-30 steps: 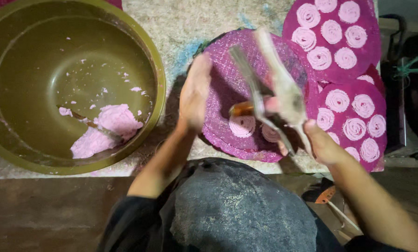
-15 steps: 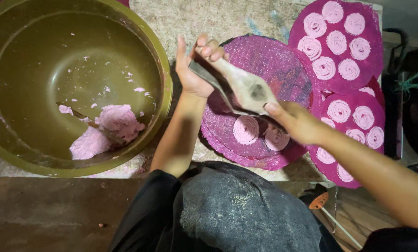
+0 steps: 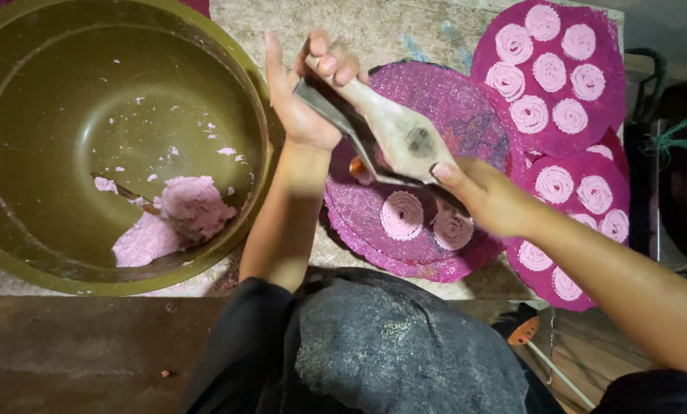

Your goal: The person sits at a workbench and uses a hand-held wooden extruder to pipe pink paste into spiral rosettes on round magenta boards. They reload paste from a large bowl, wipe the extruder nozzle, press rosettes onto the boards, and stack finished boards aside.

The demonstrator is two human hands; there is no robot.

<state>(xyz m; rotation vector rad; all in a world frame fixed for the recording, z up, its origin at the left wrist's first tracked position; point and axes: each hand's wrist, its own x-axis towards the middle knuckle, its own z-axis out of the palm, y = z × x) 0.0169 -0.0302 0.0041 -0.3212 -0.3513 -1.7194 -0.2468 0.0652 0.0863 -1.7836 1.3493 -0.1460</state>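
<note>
A hinged wooden press with a metal arm lies across both my hands. My left hand grips its narrow handle end, fingers curled over the wood. My right hand holds its wide end from below right. Under the press lies a round magenta woven mat with two pink coiled noodle rounds on it. A large olive-green bowl at the left holds a lump of pink dough and a utensil.
Two more magenta mats at the right carry several pink coiled rounds each. The mats rest on a rough pale surface. A dark cloth over my lap fills the bottom. A dark wooden ledge runs below the bowl.
The press has swung from upright over the mat to lying slanted between my hands. My left hand rose from the mat and took its handle end. A second coil lies on the mat.
</note>
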